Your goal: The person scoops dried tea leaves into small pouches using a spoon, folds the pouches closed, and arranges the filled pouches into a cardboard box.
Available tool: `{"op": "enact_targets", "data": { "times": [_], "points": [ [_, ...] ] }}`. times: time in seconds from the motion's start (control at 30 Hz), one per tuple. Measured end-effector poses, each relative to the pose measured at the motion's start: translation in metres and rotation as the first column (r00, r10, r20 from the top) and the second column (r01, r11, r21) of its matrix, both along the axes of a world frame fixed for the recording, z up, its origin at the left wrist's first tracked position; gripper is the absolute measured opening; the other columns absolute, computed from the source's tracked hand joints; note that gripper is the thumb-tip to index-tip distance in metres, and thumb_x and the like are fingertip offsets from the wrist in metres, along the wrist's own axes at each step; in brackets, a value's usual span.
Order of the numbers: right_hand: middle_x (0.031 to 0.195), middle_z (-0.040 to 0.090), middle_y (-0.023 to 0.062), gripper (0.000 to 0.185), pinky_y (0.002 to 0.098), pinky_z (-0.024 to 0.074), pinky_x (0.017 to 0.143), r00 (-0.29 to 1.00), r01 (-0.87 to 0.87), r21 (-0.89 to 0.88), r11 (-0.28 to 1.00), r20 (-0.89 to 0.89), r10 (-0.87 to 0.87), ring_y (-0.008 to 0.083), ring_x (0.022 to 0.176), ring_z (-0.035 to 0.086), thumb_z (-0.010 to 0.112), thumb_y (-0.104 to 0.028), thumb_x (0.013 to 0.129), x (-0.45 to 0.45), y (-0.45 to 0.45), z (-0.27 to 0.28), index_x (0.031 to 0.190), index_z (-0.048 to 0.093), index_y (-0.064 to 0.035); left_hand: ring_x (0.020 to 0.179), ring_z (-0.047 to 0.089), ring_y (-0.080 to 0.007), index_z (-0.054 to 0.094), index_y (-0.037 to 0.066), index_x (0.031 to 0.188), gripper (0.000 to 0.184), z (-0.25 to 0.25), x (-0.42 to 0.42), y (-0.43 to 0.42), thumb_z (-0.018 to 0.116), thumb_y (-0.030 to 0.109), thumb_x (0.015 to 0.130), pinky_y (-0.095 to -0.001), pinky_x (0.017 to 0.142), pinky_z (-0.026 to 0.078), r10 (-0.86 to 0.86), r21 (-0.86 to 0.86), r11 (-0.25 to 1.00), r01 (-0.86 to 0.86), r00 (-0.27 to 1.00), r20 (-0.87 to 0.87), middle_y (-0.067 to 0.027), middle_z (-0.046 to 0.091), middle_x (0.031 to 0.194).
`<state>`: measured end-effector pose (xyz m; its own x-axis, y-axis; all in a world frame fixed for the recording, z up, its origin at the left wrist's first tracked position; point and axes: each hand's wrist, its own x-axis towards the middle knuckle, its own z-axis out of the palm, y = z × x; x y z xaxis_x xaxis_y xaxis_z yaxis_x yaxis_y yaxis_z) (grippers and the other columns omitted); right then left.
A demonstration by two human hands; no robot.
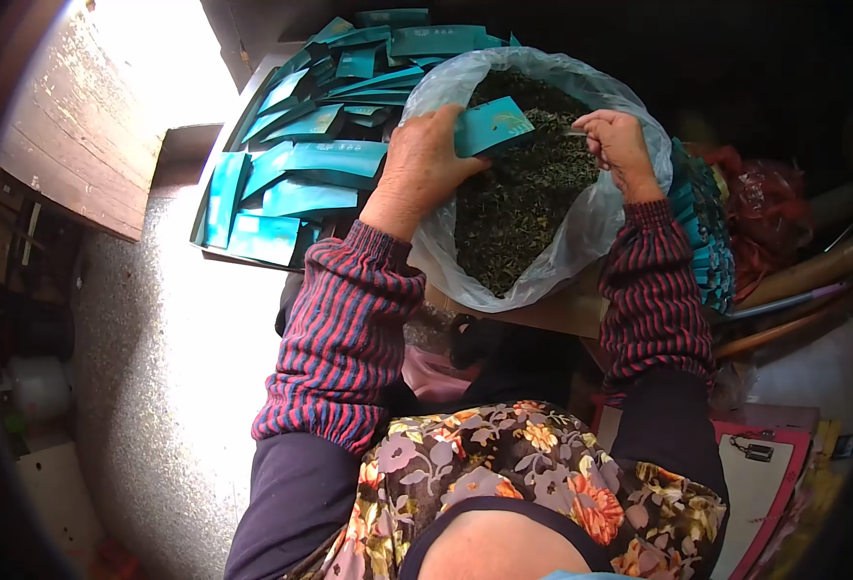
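Note:
A teal paper packet (494,127) with a gold print is gripped in my left hand (426,159), tilted over the left side of a clear plastic bag (436,271). The bag stands wide open and holds dark, dry loose leaves (513,208) that look like tea. Over the right side of the leaves, my right hand (620,145) is closed in a pinch. A thin pale tip shows at its fingers, too small to name. To the left of the bag lie many similar teal packets (325,159), piled in a shallow box (243,256).
More teal packets (702,232) stand in a tight row right of the bag, beside a red plastic bag (769,208). A clipboard (755,483) lies at lower right. At upper left is a wooden panel (78,126) in bright light, above a speckled floor (136,406).

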<state>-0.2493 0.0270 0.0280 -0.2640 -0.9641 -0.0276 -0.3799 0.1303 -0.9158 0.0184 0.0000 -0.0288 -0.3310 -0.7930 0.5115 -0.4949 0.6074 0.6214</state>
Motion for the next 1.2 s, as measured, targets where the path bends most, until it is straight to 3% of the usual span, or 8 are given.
{"op": "enact_targets", "data": {
  "times": [0.3,0.5,0.67,0.8,0.87,0.97,1.1,1.2],
  "points": [
    [0.058,0.053,-0.0039,0.017,0.0154,0.0317,0.04,0.989,-0.116,-0.079,0.99,-0.103,0.108,0.0014,0.047,0.045,0.052,-0.005,0.085,0.025,0.0,0.009,0.088,0.069,0.0005,0.09,0.062,-0.0373,0.057,0.004,0.113,0.063,-0.002,-0.003,-0.001,0.082,0.031,0.062,-0.044,0.079,0.049,-0.017,-0.014,1.0,0.016,1.0,-0.023,-0.0202,0.064,0.094],
    [0.064,0.057,-0.0034,0.016,0.0191,0.0385,0.049,0.871,-0.308,-0.252,0.917,-0.463,0.166,0.0034,0.055,0.05,0.053,-0.003,0.085,0.052,0.003,0.007,0.089,0.069,-0.0017,0.093,0.061,-0.0374,0.055,0.005,0.115,0.065,-0.001,-0.009,0.003,0.083,0.028,0.061,-0.0435,0.082,0.048,-0.04,0.038,0.998,0.042,0.997,-0.061,-0.0196,0.064,0.098],
    [0.068,0.062,0.0059,0.009,0.0247,0.0438,0.055,0.716,-0.432,-0.431,0.792,-0.698,0.01,0.0106,0.061,0.058,0.059,-0.004,0.085,0.063,0.017,0.025,0.09,0.066,-0.0014,0.097,0.059,-0.0377,0.052,0.005,0.118,0.067,-0.004,-0.024,0.003,0.083,0.024,0.062,-0.0442,0.083,0.047,-0.058,0.007,0.998,0.06,0.985,-0.162,-0.0195,0.063,0.103],
    [0.072,0.063,0.011,0.009,0.0282,0.047,0.058,0.633,-0.509,-0.421,0.751,-0.774,-0.005,0.0181,0.065,0.062,0.06,-0.002,0.083,0.069,0.025,0.042,0.091,0.066,-0.0009,0.099,0.058,-0.0382,0.049,0.004,0.116,0.066,-0.002,-0.031,0.009,0.082,0.022,0.062,-0.0455,0.084,0.046,-0.063,0.052,0.996,0.074,0.978,-0.2,-0.0187,0.061,0.105],
    [0.076,0.064,0.0127,0.01,0.0313,0.0487,0.059,0.468,-0.593,-0.393,0.703,-0.879,-0.097,0.0247,0.067,0.064,0.061,-0.001,0.082,0.072,0.027,0.047,0.091,0.065,-0.0014,0.1,0.057,-0.0383,0.049,0.004,0.115,0.065,-0.004,-0.032,0.007,0.082,0.022,0.062,-0.0452,0.084,0.046,-0.073,0.066,0.994,0.089,0.973,-0.218,-0.0186,0.06,0.105],
    [0.079,0.064,0.0135,0.01,0.0334,0.05,0.061,0.358,-0.62,-0.383,0.684,-0.915,-0.188,0.0287,0.07,0.064,0.061,0.0,0.081,0.073,0.03,0.055,0.09,0.065,-0.0019,0.101,0.056,-0.0387,0.048,0.003,0.115,0.066,-0.005,-0.031,0.007,0.082,0.021,0.062,-0.0447,0.085,0.046,-0.073,0.08,0.992,0.094,0.97,-0.234,-0.0188,0.06,0.106],
    [0.079,0.064,0.0135,0.01,0.0334,0.0502,0.062,0.344,-0.577,-0.388,0.719,-0.914,-0.217,0.0288,0.07,0.064,0.061,0.0,0.081,0.067,0.035,0.064,0.09,0.065,-0.0019,0.102,0.055,-0.0388,0.048,0.002,0.115,0.067,-0.003,-0.029,0.007,0.083,0.021,0.061,-0.044,0.086,0.046,-0.064,0.098,0.991,0.089,0.969,-0.238,-0.0197,0.059,0.106],
    [0.076,0.063,0.0134,0.011,0.0338,0.0498,0.06,0.437,-0.498,-0.518,0.695,-0.843,-0.315,0.0302,0.069,0.063,0.061,-0.001,0.081,0.05,0.029,0.06,0.09,0.066,-0.0038,0.103,0.055,-0.0385,0.048,0.001,0.116,0.068,-0.001,-0.027,0.007,0.083,0.021,0.062,-0.0432,0.087,0.046,-0.029,0.148,0.987,0.06,0.979,-0.203,-0.02,0.059,0.107]
  ]
}}
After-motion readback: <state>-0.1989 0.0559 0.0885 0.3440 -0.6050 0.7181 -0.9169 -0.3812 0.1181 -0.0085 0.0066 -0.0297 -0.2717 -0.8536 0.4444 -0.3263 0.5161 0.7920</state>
